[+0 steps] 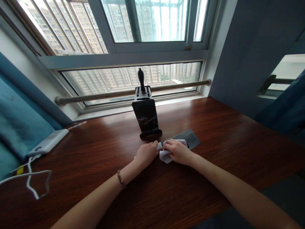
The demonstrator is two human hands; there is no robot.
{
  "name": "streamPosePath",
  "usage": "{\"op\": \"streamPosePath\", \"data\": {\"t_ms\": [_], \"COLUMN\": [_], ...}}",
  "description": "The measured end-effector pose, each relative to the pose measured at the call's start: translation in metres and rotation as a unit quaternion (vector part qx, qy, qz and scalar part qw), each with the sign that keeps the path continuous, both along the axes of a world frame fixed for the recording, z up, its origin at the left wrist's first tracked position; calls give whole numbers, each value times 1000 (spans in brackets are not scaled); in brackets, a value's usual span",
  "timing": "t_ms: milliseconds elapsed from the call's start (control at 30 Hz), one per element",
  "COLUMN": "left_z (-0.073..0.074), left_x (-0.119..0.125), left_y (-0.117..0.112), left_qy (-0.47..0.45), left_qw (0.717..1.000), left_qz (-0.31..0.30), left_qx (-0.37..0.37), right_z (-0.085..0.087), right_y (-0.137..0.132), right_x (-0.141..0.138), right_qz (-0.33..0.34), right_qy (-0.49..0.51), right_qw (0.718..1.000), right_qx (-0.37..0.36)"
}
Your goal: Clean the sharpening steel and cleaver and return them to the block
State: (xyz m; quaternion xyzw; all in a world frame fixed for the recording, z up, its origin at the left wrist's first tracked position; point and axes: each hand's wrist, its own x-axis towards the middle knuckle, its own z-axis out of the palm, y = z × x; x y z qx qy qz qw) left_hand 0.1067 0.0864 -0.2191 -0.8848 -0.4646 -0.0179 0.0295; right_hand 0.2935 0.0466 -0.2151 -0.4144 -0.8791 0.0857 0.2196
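Observation:
My left hand (146,152) and my right hand (177,151) meet on a dark wooden table (214,133), both closed on a white cloth or tissue (165,156). The cloth lies over one end of a flat grey blade-like piece (190,137) that rests on the table beside my right hand. Just beyond the hands stands a black knife block (145,114) with one dark handle (141,78) sticking up from its top. A thin bracelet (120,179) sits on my left wrist.
A white power bank (49,142) with a white cable (33,181) lies at the table's left side. A window with a metal rail (107,94) runs behind the table. Blue fabric (19,121) is on the left, a dark wall on the right.

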Motion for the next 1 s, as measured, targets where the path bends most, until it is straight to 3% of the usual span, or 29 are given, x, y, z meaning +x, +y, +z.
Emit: {"op": "streamPosePath", "data": {"t_ms": [133, 267, 500, 633, 733, 800, 1000], "left_z": [3, 5, 4, 6, 7, 7, 5], "left_x": [0, 1, 1, 1, 2, 2, 2], "left_y": [-2, -4, -3, -3, -4, -3, -3], "left_qy": [-4, 2, 7, 8, 10, 9, 2], "left_qw": [1000, 1000, 1000, 1000, 1000, 1000, 1000], "left_qz": [-5, 8, 9, 11, 11, 10, 13], "left_qx": [-2, -17, -16, -24, -21, -17, -20], "right_z": [3, 6, 8, 8, 6, 4, -3], "right_y": [6, 14, 23, 27, 29, 29, 20], "right_x": [12, 30, 59, 73, 75, 69, 35], "right_qz": [-82, -192, -370, -438, -434, -398, -183], "right_qy": [10, -43, -108, -128, -135, -127, -34], "right_qw": [996, 979, 921, 888, 890, 908, 983], "right_qx": [-41, -60, -52, -52, -44, -31, 0]}}
